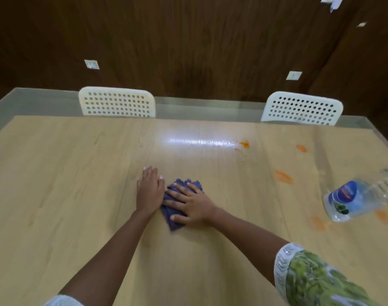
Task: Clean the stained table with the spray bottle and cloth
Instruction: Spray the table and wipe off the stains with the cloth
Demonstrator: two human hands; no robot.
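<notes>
Near the middle of the table (56, 173), both forearms reach forward and the hands meet at a dark blue cloth (174, 208). The right hand (192, 206) lies flat on the cloth, fingers straight and spread, pressing it to the wood. The left hand (150, 192) rests palm down just beside the cloth's left edge, fingers straight and together, gripping nothing; its thumb side seems to touch the fabric, though blur makes that uncertain. Well apart to the right, a clear bottle (354, 199) with a blue label lies tilted at the frame edge; its contents cannot be told. Orange stains (283, 177) dot the table's right side, near the bottle.
</notes>
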